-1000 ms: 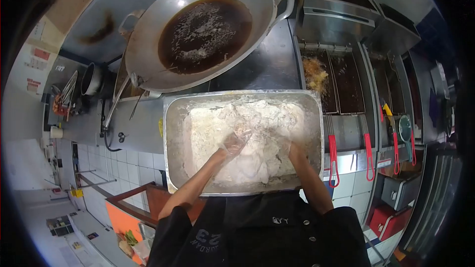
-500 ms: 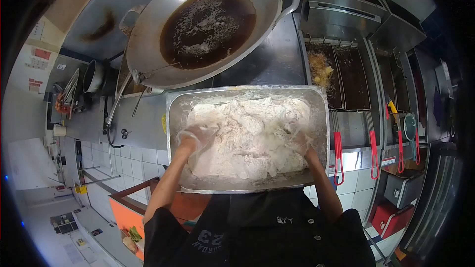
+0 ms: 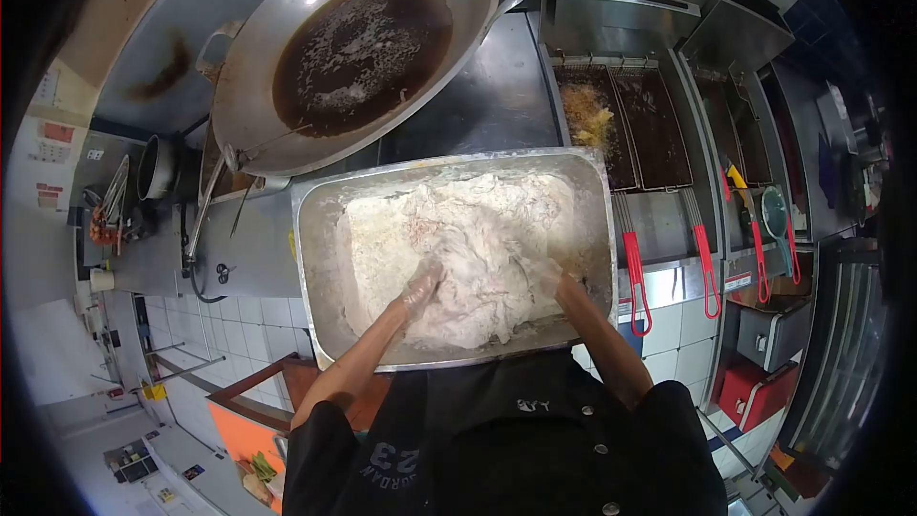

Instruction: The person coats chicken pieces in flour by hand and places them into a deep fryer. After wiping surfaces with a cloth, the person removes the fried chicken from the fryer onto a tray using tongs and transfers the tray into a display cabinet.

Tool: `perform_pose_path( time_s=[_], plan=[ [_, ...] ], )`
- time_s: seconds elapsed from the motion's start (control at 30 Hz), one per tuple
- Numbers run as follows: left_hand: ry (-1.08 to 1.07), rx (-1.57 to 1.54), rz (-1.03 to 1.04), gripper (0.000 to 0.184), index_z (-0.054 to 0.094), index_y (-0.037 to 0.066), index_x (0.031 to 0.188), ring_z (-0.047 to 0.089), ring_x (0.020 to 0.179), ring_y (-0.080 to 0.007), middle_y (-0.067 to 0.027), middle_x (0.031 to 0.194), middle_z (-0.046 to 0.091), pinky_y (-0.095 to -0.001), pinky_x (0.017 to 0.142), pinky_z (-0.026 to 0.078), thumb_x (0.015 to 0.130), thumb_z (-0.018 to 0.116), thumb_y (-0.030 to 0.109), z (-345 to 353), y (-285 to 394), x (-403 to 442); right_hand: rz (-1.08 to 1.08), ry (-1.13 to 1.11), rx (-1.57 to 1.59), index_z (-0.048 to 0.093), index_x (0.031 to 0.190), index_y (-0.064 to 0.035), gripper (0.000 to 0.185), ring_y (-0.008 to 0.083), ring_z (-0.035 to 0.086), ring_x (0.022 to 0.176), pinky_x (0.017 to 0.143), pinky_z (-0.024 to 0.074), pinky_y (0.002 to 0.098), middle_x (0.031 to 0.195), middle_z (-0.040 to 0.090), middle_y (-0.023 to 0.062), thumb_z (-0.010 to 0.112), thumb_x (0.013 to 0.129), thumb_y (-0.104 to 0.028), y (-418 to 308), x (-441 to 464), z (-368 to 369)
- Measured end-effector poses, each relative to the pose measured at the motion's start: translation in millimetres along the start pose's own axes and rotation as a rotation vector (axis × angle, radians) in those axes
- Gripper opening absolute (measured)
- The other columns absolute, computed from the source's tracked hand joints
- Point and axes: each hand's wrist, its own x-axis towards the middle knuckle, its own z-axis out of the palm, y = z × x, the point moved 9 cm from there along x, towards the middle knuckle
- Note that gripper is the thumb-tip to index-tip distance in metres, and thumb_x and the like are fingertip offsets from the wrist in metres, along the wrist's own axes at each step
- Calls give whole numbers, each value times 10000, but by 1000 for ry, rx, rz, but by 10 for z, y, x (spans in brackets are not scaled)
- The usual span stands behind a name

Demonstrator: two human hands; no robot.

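A deep metal tray (image 3: pixel 313 277) holds a heap of white flour (image 3: pixel 373 229) with flour-coated pieces (image 3: pixel 487 272) mixed through it; their kind is hidden by the coating. My left hand (image 3: pixel 421 289), in a clear plastic glove, presses into the left side of the heap at the tray's middle. Its fingertips are buried in flour. My right hand (image 3: pixel 546 279), gloved too, is at the heap's right side, with its fingers smeared by motion and flour. Both hands face each other around the coated pieces. Whether either grips one cannot be seen.
Behind the tray stands a large wok (image 3: pixel 244 110) of dark liquid, a long-handled tool resting in it. To the right, a deep fryer (image 3: pixel 652 129) bubbles around yellow food (image 3: pixel 590 119); red-handled baskets (image 3: pixel 637 287) stick out toward me. Scissors (image 3: pixel 224 272) lie on the left counter.
Both hands have moved inward toward the tray's middle, gathering the flour and coated pieces into a heap there. The whole view has shifted, so the tray appears farther left and slightly tilted.
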Motion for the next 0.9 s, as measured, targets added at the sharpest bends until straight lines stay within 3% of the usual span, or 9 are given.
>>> perform_pose_path(
  time_s=[0.23,0.37,0.63,0.87,0.9],
  plan=[
    [-159,438,-24,485,476,66,1335,586,1076,-235,-131,1187,598,-384,942,480,948,504,358,-445,208,-248,8,23,-56,435,1317,-27,451,261,530,1163,953,478,351,1307,492,137,514,943,-265,-22,-372,-508],
    [-145,578,26,511,480,50,1323,597,1054,-225,-132,1162,605,-371,917,496,936,524,380,-254,463,-196,6,62,-74,442,1307,-18,431,267,529,1161,959,474,354,1302,491,144,496,950,-253,-154,-396,-538],
    [-122,289,42,568,487,16,1297,618,1010,-203,-133,1113,618,-347,867,529,910,564,426,74,441,-215,-40,15,184,454,1286,-1,394,281,526,1157,969,467,361,1292,489,157,461,965,-229,-293,-172,119],
    [-66,182,57,616,492,-8,1278,634,977,-186,-134,1077,629,-329,829,553,891,594,459,-50,659,-210,-204,37,613,465,1268,13,367,293,523,1154,979,461,368,1284,487,169,429,977,-208,-760,-138,159],
    [-1,272,287,580,516,-12,1232,642,953,-193,-133,1056,633,-337,829,556,872,631,428,-174,861,-242,-248,59,710,467,1265,16,364,294,523,1153,980,460,369,1283,487,170,425,979,-205,-890,-88,91]
  ],
)
